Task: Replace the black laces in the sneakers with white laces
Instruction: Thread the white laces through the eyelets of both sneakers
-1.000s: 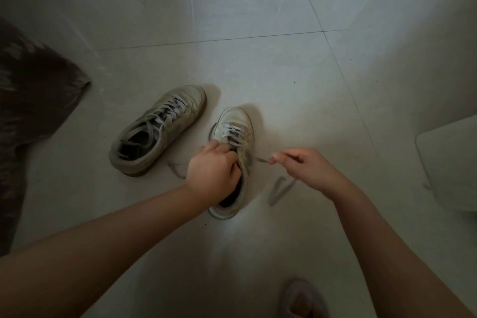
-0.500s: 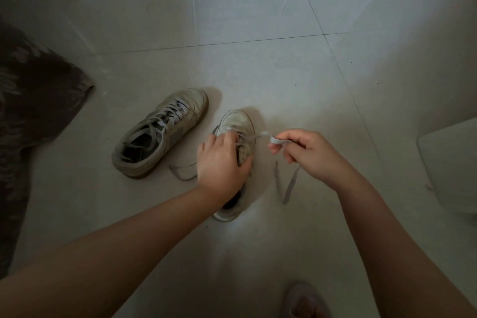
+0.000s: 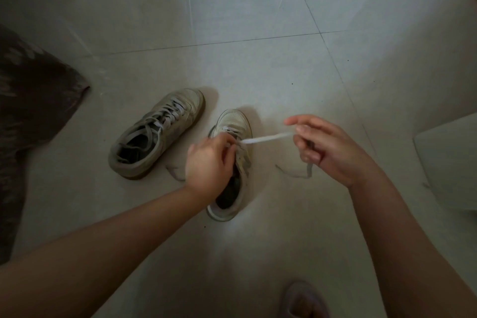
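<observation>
Two pale sneakers stand on the tiled floor. The left sneaker (image 3: 157,131) is laced in white all the way up and nobody touches it. My left hand (image 3: 209,162) grips the right sneaker (image 3: 233,124) at its tongue and upper, hiding most of its eyelets. A white lace (image 3: 268,137) runs taut from that shoe's lower eyelets to my right hand (image 3: 327,147), which pinches it; its loose tail hangs down and trails on the floor below that hand. Another lace end lies on the floor left of my left wrist.
A dark patterned cloth (image 3: 28,116) covers the floor at the far left. A white object (image 3: 449,162) with a rounded corner stands at the right edge. A slipper toe (image 3: 302,299) shows at the bottom. Brown wood shows at the top right corner.
My right hand has pulled the lace up and out to the right, so it is now taut. My left hand stays on the right sneaker, shifted slightly toward its toe.
</observation>
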